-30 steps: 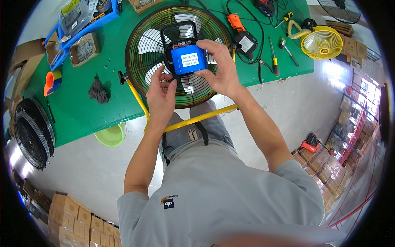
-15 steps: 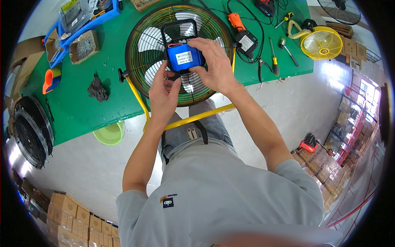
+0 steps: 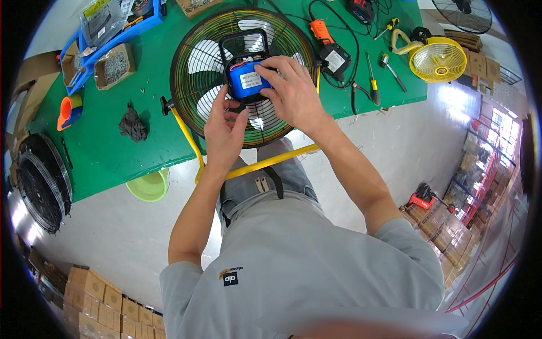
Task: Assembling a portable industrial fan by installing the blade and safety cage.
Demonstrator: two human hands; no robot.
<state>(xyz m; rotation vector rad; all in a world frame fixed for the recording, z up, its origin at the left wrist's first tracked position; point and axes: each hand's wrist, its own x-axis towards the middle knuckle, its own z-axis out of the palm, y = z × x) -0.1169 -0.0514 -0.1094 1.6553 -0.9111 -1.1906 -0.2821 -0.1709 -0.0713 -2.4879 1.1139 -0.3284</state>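
Note:
A blue battery pack with a white label sits in a black housing with a loop handle, over the middle of a large round fan. Red wires show along the pack's upper edge. My right hand is closed over the pack's right side, fingertips on its face and thumb lower down. At the lower left corner, the curled fingers and thumb of my left hand hold the housing's edge. White blades show behind the fan's black and yellow wire guard.
A yellow tube stand crosses in front of my legs. On the green table lie a grey rag, a box of screws, a blue tray, an orange-handled power tool, pliers and screwdrivers. A small yellow fan stands right.
The battery pack has settled slightly down and left into the housing. My right hand's fingers have shifted down over its right side. My left hand stays nearly still.

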